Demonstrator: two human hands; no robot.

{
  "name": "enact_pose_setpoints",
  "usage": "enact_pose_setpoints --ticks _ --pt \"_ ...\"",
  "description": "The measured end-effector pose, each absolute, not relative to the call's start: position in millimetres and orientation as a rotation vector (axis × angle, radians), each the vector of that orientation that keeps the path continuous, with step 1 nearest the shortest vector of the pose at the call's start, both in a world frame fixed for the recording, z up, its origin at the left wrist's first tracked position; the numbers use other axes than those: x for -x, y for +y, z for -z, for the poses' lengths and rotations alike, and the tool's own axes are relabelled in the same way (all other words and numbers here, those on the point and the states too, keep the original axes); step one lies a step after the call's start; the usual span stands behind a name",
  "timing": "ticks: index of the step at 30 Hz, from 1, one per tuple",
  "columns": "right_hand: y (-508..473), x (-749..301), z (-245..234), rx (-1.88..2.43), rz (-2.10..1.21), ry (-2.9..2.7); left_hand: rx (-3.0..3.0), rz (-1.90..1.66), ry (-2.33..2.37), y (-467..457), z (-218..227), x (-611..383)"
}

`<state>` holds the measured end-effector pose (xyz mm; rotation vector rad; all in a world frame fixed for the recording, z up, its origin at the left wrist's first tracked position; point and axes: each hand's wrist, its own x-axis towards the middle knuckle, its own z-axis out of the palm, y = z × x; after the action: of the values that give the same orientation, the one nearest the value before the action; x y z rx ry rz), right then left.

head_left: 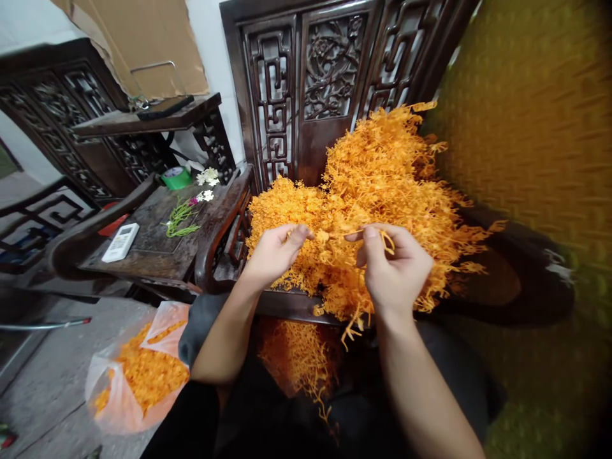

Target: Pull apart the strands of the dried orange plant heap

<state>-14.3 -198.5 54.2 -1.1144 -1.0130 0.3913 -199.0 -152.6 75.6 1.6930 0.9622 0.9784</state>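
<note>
My right hand [396, 268] pinches a thin orange sprig [388, 242] between thumb and forefinger, and its looped end sticks out past the fingers. Facing it, my left hand [276, 254] is closed in a pinch at the tips; whatever it grips is too small to make out against the orange behind. Both hands hover over a large heap of branching orange sprigs [382, 166] piled on a dark carved wooden seat. To its left lies a lower mound of finer orange pieces [287, 207].
A plastic bag [117, 398] of orange bits rests on the floor at left. The side table [157, 258] bears a white remote [121, 242], green tape [176, 178] and small flowers [208, 177]. More orange sprigs [303, 357] hang below the seat. A yellow-green textured surface [530, 127] fills the right.
</note>
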Motion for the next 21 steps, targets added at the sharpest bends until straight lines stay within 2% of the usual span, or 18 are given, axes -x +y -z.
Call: enact_pose_setpoints --ticks 3,7,10,12,16,21 --pt "-197.8 14.6 -47.9 1.123 -0.387 -1.092 -1.705 -0.907 0.950 -156.9 -77.9 195.0" --pt "-192.6 24.7 -41.4 0.990 -0.819 -1.112 -1.887 -0.904 0.953 -163.7 -75.6 178.2" --pt "-184.3 30.7 -39.3 0.908 -1.052 -0.923 -2.038 -0.925 1.009 -174.9 -78.5 169.6" --pt "-176.7 25.4 -39.7 0.881 -1.074 -0.741 -2.122 -0.831 0.956 -185.6 -86.9 172.4" --pt "-168.0 -4.3 -43.1 0.902 -0.902 -0.633 -2.126 -0.674 0.779 -196.3 -105.0 194.8" --pt "-187.9 -14.5 -51.0 1.062 -0.936 -1.185 -1.881 -1.051 1.035 -171.0 -97.4 208.4"
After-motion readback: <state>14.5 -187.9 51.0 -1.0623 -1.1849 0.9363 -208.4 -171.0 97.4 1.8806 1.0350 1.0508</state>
